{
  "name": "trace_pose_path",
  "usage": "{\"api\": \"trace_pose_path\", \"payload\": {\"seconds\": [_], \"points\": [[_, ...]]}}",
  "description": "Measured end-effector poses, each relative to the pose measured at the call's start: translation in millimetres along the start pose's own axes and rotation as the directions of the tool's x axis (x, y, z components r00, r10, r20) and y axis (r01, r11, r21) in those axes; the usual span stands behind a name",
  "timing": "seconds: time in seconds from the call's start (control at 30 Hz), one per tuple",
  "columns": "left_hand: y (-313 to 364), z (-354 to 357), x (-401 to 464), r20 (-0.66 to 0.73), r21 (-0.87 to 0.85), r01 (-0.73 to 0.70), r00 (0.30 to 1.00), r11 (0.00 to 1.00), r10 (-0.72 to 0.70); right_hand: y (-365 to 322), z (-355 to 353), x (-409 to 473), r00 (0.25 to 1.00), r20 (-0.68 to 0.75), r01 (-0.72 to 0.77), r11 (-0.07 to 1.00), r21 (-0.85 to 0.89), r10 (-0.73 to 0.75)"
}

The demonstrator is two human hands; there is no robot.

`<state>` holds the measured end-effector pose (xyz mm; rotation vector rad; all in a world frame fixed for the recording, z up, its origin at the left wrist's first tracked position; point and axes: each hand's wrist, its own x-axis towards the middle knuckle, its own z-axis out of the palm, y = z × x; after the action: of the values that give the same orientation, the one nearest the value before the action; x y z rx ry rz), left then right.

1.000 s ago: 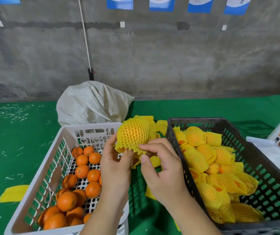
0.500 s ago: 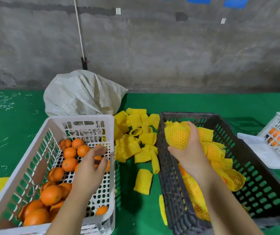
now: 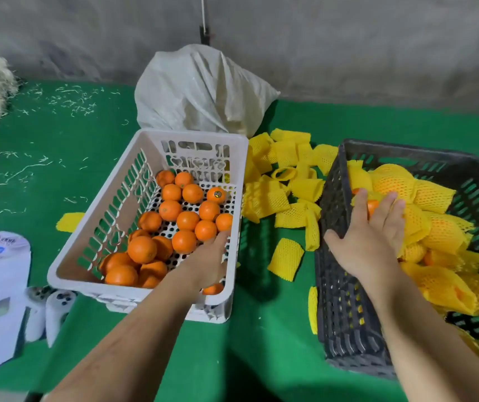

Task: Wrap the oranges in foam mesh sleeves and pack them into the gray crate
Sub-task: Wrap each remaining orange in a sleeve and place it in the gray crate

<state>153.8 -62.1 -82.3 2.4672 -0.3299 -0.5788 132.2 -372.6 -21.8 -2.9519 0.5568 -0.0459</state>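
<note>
Since a moment ago the right hand [image 3: 368,242] has released its wrapped orange into the gray crate [image 3: 339,285], fingers now spread and empty, while the left hand [image 3: 207,262] — grip hidden — dips left of it among the bare oranges [image 3: 187,220]; best lift one cleanly.

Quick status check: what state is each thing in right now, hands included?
Left hand: reaching into the white crate among bare oranges; grip hidden.
Right hand: open, fingers spread over wrapped fruit.
White crate: partly filled with unwrapped oranges.
Gray crate: holds many wrapped oranges.
Foam mesh sleeves: loose, empty, piled between the crates.
White sack: bunched shut.
</note>
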Motion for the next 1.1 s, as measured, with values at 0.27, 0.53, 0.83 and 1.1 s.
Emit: {"api": "trace_pose_path", "payload": {"seconds": [0.27, 0.53, 0.83, 1.1], "points": [[2, -13, 14, 0.071, 0.376, 0.027, 0.996, 0.926, -0.058, -40, 8, 4, 0.89, 0.224, 0.456, 0.786, -0.419, -0.397], [-10, -15, 49, 0.073, 0.561, 0.086, 0.986, 0.823, -0.153, -97, 63, -9, 0.604, 0.77, 0.545, 0.811, -0.213, -0.205], [-68, 8, 60, 0.221, 0.749, 0.009, 0.939, 0.662, -0.264, -76, 123, -5, 0.548, 0.836, 0.546, 0.754, -0.366, 0.009], [-57, 2, 90, 0.051, 0.615, 0.152, 0.972, 0.774, -0.231, -108, 110, -9, 0.762, 0.594, 0.345, 0.938, -0.039, -0.256]]}}
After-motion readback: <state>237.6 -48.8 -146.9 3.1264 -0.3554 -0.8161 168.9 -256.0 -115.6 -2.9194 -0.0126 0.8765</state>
